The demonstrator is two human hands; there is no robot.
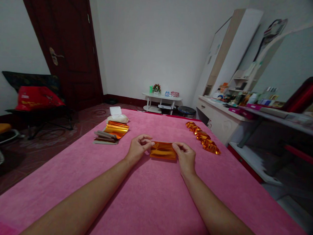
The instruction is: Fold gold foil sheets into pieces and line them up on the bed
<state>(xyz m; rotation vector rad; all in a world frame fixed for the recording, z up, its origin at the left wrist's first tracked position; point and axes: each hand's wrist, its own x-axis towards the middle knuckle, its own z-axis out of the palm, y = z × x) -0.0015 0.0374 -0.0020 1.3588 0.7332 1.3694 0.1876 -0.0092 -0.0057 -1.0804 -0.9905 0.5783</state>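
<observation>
Between my two hands, a sheet of shiny orange-gold foil paper (163, 151) is stretched flat just over the pink cloth (148, 192). My left hand (140, 146) pinches its upper left corner between thumb and fingers. At the upper right corner, my right hand (185, 155) pinches the same sheet. Left of my hands lies a stack of foil sheets (117, 129), gold side up on some and dull grey on others. Over on the right, several folded gold foil pieces (202, 137) lie in a slanting row.
Behind the stack sits a white pack with its lid raised (116, 112). A dressing table (218, 112) with bottles stands along the right. A black chair holds a red bag (37, 99) at left. By the far wall is a small white table (162, 96).
</observation>
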